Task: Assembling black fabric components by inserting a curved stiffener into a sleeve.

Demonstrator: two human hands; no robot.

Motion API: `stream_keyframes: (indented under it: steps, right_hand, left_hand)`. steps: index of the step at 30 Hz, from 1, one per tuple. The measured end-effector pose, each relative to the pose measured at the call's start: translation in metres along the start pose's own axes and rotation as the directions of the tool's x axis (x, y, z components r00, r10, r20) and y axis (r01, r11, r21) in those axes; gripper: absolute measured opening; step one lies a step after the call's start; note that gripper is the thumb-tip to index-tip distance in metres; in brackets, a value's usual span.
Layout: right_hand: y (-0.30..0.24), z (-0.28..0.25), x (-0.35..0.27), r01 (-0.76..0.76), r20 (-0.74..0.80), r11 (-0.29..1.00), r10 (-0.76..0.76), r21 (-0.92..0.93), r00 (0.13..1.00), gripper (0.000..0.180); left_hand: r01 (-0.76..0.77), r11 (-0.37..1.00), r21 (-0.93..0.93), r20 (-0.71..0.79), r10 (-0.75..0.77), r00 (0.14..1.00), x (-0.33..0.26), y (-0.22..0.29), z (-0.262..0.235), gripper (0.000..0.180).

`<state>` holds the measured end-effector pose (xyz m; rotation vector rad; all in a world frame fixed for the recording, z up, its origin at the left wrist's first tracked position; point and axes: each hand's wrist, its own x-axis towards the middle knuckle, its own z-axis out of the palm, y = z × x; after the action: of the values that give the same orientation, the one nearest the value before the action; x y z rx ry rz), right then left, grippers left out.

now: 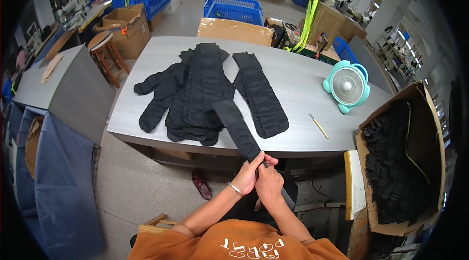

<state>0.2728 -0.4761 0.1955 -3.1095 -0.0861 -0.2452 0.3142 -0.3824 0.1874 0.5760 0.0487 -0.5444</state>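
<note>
A narrow black fabric strip (240, 132) slants from the pile's edge down past the table's front edge. Its near end is between my left hand (246, 176) and my right hand (269, 183), both closed and close together. The strip's far end overlaps a heap of black quilted fabric pieces (202, 84) on the grey table (303, 89). To the right of the heap lies a smaller stack of long black quilted pieces (262, 96), with rounded near ends. My fingers partly cover the strip's near end.
A slim yellow-handled tool (319, 127) and a teal fan (347, 86) are on the table's right side. Beyond its right corner stands an open cardboard box (434, 128) with black fabric pieces in it. Blue crates (232, 3) and a wooden stool (100, 41) stand behind.
</note>
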Motion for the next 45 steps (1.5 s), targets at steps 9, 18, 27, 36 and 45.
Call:
stream_keyframes:
  steps: [9,18,27,36,45]
  right_hand:
    - [0.023,0.002,-0.059,-0.065,0.094,0.976,0.046,0.209,0.995,0.046]
    - [0.029,0.017,-0.077,-0.180,0.153,0.976,0.160,0.126,0.975,0.040]
    - [0.035,0.050,-0.051,-0.126,-0.017,0.979,0.131,0.163,0.991,0.005]
    - [0.038,0.030,-0.069,-0.160,0.079,0.982,0.152,0.104,0.985,0.036]
    - [0.040,0.035,-0.046,-0.163,0.178,0.952,0.119,0.259,0.977,0.020]
  left_hand:
    - [0.159,0.966,-0.203,-0.194,-0.199,0.961,0.014,-0.043,-0.013,0.034]
    - [0.140,0.989,-0.055,-0.213,-0.148,0.966,0.017,-0.065,-0.013,0.028]
    - [0.048,0.999,0.011,-0.210,-0.045,0.977,0.007,-0.068,-0.005,0.025]
    - [0.084,0.996,0.009,-0.322,-0.076,0.944,0.024,-0.068,-0.007,0.027]
    - [0.144,0.989,-0.038,-0.284,-0.149,0.947,0.014,-0.065,-0.012,0.034]
